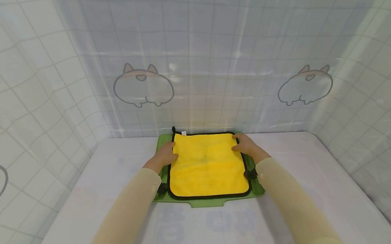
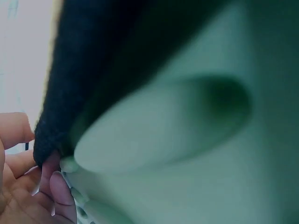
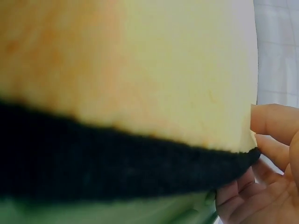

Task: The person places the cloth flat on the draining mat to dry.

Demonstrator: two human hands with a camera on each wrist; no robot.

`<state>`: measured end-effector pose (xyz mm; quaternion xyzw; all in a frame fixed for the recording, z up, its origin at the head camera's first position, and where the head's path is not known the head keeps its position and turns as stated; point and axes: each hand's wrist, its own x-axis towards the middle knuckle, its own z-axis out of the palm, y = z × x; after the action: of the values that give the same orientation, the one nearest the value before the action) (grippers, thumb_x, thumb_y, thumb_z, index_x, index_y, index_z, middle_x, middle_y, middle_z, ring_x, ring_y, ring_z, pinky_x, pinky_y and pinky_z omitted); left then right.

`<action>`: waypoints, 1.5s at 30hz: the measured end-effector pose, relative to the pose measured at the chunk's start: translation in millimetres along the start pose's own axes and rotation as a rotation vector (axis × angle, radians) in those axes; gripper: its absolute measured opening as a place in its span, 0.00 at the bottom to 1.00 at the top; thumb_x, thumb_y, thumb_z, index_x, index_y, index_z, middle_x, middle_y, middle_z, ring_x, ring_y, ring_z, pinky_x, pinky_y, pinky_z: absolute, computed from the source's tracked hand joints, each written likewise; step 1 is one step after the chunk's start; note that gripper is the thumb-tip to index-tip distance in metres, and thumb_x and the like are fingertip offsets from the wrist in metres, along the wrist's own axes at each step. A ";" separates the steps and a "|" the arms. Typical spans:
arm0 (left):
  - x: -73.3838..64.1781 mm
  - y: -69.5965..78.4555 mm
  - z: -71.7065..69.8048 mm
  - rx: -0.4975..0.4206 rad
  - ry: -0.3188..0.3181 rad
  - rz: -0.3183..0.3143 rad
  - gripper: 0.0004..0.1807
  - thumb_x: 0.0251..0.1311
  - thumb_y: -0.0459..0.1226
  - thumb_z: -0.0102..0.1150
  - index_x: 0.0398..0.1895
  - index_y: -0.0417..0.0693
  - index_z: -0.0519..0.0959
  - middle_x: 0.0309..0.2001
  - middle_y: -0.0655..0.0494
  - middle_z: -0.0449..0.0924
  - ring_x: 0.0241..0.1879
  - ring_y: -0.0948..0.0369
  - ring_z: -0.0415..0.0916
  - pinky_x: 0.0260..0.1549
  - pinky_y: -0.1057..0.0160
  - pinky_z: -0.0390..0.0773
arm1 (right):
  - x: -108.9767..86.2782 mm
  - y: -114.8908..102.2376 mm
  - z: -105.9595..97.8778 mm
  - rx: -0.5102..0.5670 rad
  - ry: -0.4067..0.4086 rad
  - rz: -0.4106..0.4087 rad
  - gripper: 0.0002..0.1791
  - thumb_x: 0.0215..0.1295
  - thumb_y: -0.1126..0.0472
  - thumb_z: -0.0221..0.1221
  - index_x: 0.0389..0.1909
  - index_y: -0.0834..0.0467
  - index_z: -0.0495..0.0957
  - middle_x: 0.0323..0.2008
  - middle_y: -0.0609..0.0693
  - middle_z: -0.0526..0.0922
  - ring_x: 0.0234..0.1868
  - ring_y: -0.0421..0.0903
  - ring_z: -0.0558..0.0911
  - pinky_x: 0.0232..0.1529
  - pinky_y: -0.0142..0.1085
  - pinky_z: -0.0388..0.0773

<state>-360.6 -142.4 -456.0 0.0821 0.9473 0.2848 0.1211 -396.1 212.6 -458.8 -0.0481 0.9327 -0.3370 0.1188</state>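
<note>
A yellow towel [image 1: 207, 164] with black edging lies spread flat over a green tray-like board [image 1: 206, 203]. At its upper left corner are a black loop and a small white tag. My left hand [image 1: 165, 154] pinches the towel's left edge, thumb on top; in the left wrist view, fingers of the left hand [image 2: 28, 182] curl under the dark edging [image 2: 70, 93]. On the opposite side, my right hand [image 1: 246, 145] grips the right edge near the upper corner. The right wrist view shows the right hand [image 3: 266, 172] with the black border [image 3: 140, 163] between thumb and fingers.
The board rests on a pale table [image 1: 203, 231] near its far edge. A checked curtain [image 1: 204, 53] with cartoon animal outlines hangs behind and on both sides. Black wrist straps, the left one [image 1: 162, 188] and the right one [image 1: 250, 174], show beside the towel.
</note>
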 end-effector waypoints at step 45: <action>-9.8 29.2 10.5 0.145 -0.089 -0.071 0.49 0.63 0.66 0.54 0.81 0.56 0.50 0.80 0.39 0.36 0.76 0.32 0.29 0.69 0.29 0.36 | -18.0 -45.4 18.8 -0.417 -0.283 -0.195 0.32 0.75 0.46 0.54 0.77 0.43 0.60 0.80 0.60 0.42 0.78 0.67 0.39 0.72 0.67 0.42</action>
<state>-345.8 -115.1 -446.3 0.0698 0.9614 0.2072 0.1671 -373.5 169.1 -440.3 -0.2079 0.9471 -0.1372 0.2022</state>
